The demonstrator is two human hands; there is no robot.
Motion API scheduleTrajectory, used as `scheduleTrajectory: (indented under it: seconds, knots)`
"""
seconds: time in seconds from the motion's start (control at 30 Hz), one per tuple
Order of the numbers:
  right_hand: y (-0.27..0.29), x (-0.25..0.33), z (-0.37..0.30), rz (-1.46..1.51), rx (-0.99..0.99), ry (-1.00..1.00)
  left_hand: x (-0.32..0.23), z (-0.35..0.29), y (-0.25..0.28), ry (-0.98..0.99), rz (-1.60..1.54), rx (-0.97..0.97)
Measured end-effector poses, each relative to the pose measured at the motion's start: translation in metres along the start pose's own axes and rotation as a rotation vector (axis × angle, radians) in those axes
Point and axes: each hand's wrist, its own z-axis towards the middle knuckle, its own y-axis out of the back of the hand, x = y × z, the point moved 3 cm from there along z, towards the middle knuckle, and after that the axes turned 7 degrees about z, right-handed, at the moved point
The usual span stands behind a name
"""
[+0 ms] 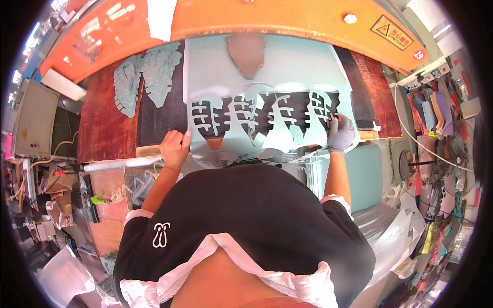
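Observation:
A pale blue-green sheet (303, 59) lies across the dark cutting board, its near part a web of leaf-shaped, slotted cut-outs that droops over the table's front edge. My bare left hand (175, 149) is closed at the near left corner of this sheet, thumb against its edge. My right hand (341, 134), in a grey glove, is closed on the sheet's right edge. On the sheet's far part rests a brown, leaf-shaped flat piece (246, 54). Left of the sheet lie two stacks of cut blue-green pieces (158, 74), slotted like the cut-outs.
An orange machine beam (287, 18) spans the far side above the table. Reddish-brown board (97, 123) shows at both ends. Below the right front edge stands a stack of blue-green sheets (354, 174). Clear plastic (385, 231) lies at right, near a fan (452, 154) and hanging pieces.

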Motion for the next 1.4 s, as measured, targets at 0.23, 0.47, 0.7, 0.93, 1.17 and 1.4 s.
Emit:
scheduleTrajectory:
  seconds: [0.23,0.47,0.7,0.93,1.17,1.4]
  knots:
    - [0.014,-0.008,0.085,0.462,0.083,0.037,-0.002,-0.002,-0.012,0.068,0.052,0.0]
    - [0.029,-0.019,0.182,0.98,0.147,-0.025,0.007,0.007,-0.037,0.058,0.11,-0.076]
    - [0.019,-0.11,0.061,0.039,0.109,0.008,0.02,0.011,-0.033,0.076,0.242,-0.108]
    - [0.0,-0.127,0.069,-0.043,0.207,0.103,0.017,0.003,-0.035,0.051,0.236,-0.195]
    - [-0.015,-0.114,0.085,0.08,0.162,0.242,0.036,0.033,-0.058,0.084,0.218,-0.101]
    - [-0.007,-0.125,0.079,0.048,0.292,-0.055,0.028,0.017,-0.049,0.236,0.249,0.013]
